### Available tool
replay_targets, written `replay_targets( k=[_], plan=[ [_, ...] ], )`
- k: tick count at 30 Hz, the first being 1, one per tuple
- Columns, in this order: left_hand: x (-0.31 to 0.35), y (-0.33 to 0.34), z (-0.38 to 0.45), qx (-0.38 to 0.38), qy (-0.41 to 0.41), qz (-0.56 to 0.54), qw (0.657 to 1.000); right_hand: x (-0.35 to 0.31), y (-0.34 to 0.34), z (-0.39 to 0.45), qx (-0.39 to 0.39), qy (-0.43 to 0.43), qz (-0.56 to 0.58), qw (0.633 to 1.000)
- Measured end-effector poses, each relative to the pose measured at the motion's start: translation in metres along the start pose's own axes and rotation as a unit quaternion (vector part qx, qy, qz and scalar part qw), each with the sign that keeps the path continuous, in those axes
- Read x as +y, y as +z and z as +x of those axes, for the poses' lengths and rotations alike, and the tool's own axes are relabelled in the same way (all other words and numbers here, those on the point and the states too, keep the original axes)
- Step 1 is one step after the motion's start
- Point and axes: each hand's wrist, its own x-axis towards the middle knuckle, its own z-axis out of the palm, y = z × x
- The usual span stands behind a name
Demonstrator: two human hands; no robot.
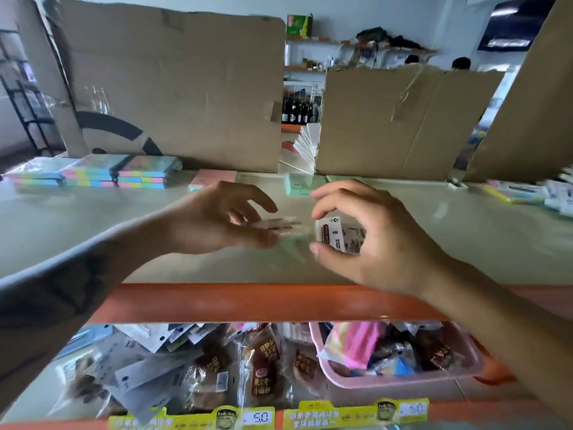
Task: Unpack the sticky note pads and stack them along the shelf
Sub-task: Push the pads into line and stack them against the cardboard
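My right hand [366, 240] hovers over the pale shelf top [124, 218] and grips a small sticky note pad [339, 235] with a printed white label, thumb below and fingers curled above. My left hand [217, 218] pinches a blurred strip of clear wrapper [285, 226] beside that pad. Multicoloured pads [93, 173] lie stacked in a row at the back left. A pink pad [214, 178] and mint green pads [305, 183] lie further along the back.
Cardboard sheets [173, 97] stand behind the shelf top. More pads and white packets [527, 192] lie at the far right. Below the orange shelf edge [248, 302], packaged snacks [260, 367] and a pink basket [400, 377] fill the lower shelf.
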Motion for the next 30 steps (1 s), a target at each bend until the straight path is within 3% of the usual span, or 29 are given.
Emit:
replay_targets(
  k=[2, 5, 9, 13, 17, 22, 26, 29, 30],
  plan=[
    [0.013, -0.006, 0.002, 0.003, -0.015, -0.085, 0.996, -0.011, 0.002, 0.001, 0.072, -0.075, -0.049, 0.993],
    [0.027, -0.011, 0.006, -0.034, -0.023, -0.144, 0.989, -0.016, 0.002, 0.003, 0.084, -0.146, -0.14, 0.976],
    [0.05, -0.007, 0.011, -0.067, -0.093, -0.267, 0.957, -0.003, -0.004, 0.006, 0.085, -0.142, -0.197, 0.966],
    [0.062, -0.001, 0.012, -0.074, -0.107, -0.328, 0.936, 0.009, -0.009, 0.007, 0.102, -0.145, -0.208, 0.962],
    [0.058, 0.001, 0.02, -0.093, -0.113, -0.355, 0.923, 0.022, -0.016, 0.01, 0.073, -0.176, -0.218, 0.957],
    [0.056, 0.005, 0.037, -0.144, -0.103, -0.32, 0.931, 0.043, -0.026, 0.019, 0.038, -0.208, -0.223, 0.952],
    [0.052, 0.004, 0.048, -0.135, -0.098, -0.325, 0.931, 0.064, -0.037, 0.027, 0.03, -0.161, -0.188, 0.968],
    [0.048, 0.011, 0.049, -0.015, -0.066, -0.106, 0.992, 0.09, -0.047, 0.037, -0.008, -0.071, -0.109, 0.991],
    [0.046, 0.016, 0.048, 0.016, -0.049, -0.023, 0.998, 0.103, -0.05, 0.042, -0.025, -0.028, -0.078, 0.996]
  ],
)
